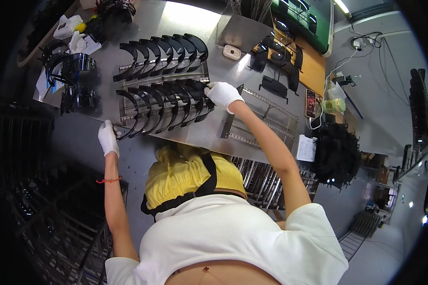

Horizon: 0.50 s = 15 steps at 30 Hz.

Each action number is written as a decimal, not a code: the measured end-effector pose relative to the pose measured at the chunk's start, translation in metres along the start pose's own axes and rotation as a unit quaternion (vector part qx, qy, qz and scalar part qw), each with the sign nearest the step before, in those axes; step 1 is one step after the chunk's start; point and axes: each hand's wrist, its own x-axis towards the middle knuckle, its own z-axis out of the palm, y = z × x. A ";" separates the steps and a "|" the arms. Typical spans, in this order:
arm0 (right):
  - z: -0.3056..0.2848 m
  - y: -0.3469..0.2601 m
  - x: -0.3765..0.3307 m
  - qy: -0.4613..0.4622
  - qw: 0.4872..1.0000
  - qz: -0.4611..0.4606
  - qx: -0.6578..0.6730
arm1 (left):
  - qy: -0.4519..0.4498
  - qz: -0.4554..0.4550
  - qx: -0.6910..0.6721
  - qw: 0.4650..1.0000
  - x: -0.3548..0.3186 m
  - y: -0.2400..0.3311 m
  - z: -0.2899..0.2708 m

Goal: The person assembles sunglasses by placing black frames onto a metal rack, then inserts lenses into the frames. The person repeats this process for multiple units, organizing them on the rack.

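Closest to camera: white T-shirt (233, 237) and a yellow cap (185, 178) with a black strap are seen right at the bottom, so the view is pretty much straight down over the person's head and shoulders.
Left hand: left hand (108, 137), white-gloved, is stretched out to the left end of the near rack (166, 107); its fingers are closed around the end of the outermost black curved piece there. A red string is worn on that wrist.
Right hand: right hand (222, 94), also gloved, is laid on the right end of the same row, fingers curled over the last piece or two. How tight the grip is can't really be told from here.
Near rack: a row of black curved visor-like pieces is stood on edge along metal rails, held between both hands, roughly mid-desk.
Far rack: a second row of the same black pieces (164, 52) is parked just behind the first, untouched.
Desk: grey metal desk (185, 19), shiny under a light at the top.
Left side stuff: dark assembled face shields (73, 71) are piled near the left edge, with a white glove or rag (67, 26) further back.
Right side stuff: an empty metal rack frame (266, 118) is sat just right of the right hand; loose black parts (276, 71) are scattered beyond it on a wooden surface, and a black heap (335, 156) is seen lower right.
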 end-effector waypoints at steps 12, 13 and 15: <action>0.008 -0.002 -0.019 0.027 0.997 0.004 0.070 | -0.066 0.192 0.336 0.920 0.000 -0.025 -0.010; 0.009 -0.002 -0.021 0.048 0.998 -0.004 0.040 | -0.069 0.214 0.362 0.905 -0.006 -0.019 -0.010; 0.018 -0.002 -0.033 0.090 0.996 -0.021 -0.019 | -0.046 0.263 0.377 0.887 -0.014 -0.024 -0.009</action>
